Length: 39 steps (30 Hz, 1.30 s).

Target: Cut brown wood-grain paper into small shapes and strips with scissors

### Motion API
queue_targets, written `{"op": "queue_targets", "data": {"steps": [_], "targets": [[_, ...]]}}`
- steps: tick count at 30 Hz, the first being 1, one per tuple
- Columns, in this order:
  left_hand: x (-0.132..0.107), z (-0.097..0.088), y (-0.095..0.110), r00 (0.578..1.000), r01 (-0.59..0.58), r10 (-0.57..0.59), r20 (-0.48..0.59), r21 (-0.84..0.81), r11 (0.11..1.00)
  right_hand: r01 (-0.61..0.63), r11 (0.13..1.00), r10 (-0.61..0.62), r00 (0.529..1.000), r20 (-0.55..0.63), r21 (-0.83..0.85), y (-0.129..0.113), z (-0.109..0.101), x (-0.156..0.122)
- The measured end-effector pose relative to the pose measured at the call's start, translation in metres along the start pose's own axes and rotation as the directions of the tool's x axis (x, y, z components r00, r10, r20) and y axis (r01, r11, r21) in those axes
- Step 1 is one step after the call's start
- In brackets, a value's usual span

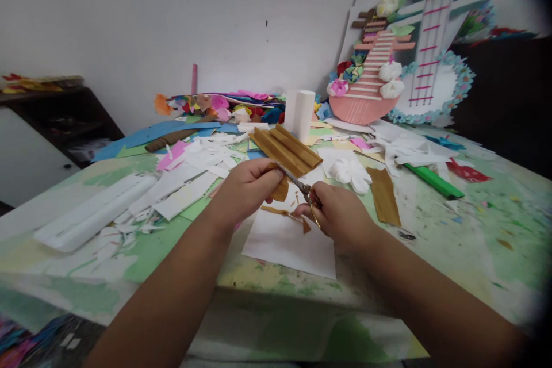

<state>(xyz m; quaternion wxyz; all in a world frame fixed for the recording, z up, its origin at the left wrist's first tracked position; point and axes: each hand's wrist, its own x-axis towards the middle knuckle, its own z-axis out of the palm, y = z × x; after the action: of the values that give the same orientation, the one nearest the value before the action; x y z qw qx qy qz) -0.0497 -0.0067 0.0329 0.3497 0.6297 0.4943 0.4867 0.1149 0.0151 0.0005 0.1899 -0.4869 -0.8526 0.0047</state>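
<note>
My left hand (248, 190) pinches a small piece of brown crepe paper (282, 190) above the table. In my right hand (340, 210) is a pair of scissors (303, 187), its blades pointing left at the top of that piece. A white paper sheet (293, 247) lies beneath both hands, with brown paper scraps (306, 226) on it. Just beyond the hands rest folded brown crepe paper (287, 149) and a white paper flower (350, 173). To the right of my right hand lies a flat brown crepe strip (384, 195).
White paper scraps (207, 152) and a long white roll (97, 210) cover the left side. A white cylinder (305, 116) stands at the back. Paper guitar-shaped decorations (364, 110) lean at the back right, behind a green roll (433, 180). The table's front edge (276, 287) is near.
</note>
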Motion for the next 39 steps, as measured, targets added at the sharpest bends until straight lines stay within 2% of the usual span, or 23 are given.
{"op": "queue_targets", "data": {"steps": [3,6,10,14,17,20,23,27,39], "targets": [[0.001,0.001,0.0,1.0,0.014,-0.014,-0.015,-0.007,1.0,-0.013,0.997,0.014,1.0,-0.015,0.077,0.002,-0.001,0.0],[0.003,0.002,-0.002,0.999,0.032,-0.033,-0.017,-0.012,0.999,-0.027,0.966,0.035,0.999,-0.027,0.258,0.006,-0.001,0.001],[0.006,0.002,-0.009,0.999,0.029,-0.03,0.019,0.023,0.999,-0.05,0.834,0.077,0.997,-0.025,0.55,0.012,0.003,0.003],[0.009,0.003,-0.018,0.999,0.04,-0.041,0.028,0.023,0.999,-0.027,0.755,0.054,0.998,-0.021,0.655,0.014,0.004,0.005],[0.009,0.006,-0.019,0.998,0.043,-0.045,0.052,0.034,0.999,0.005,0.765,0.007,1.0,-0.015,0.644,0.013,0.003,0.005],[0.009,0.008,-0.015,0.994,0.042,-0.048,0.094,0.066,0.997,0.018,0.861,-0.016,1.0,-0.008,0.509,0.011,0.003,0.004],[0.009,0.01,-0.014,0.994,0.08,-0.085,0.064,0.065,0.995,-0.004,0.927,0.001,1.0,0.008,0.376,0.009,0.004,0.004],[0.009,0.011,-0.015,0.996,0.078,-0.08,0.025,0.07,0.994,-0.038,0.935,0.038,0.999,0.009,0.351,0.008,0.006,0.005],[0.007,0.015,-0.015,1.0,0.017,-0.021,0.023,0.155,0.988,-0.017,0.939,0.004,0.999,0.038,0.343,0.006,0.007,0.003]]}}
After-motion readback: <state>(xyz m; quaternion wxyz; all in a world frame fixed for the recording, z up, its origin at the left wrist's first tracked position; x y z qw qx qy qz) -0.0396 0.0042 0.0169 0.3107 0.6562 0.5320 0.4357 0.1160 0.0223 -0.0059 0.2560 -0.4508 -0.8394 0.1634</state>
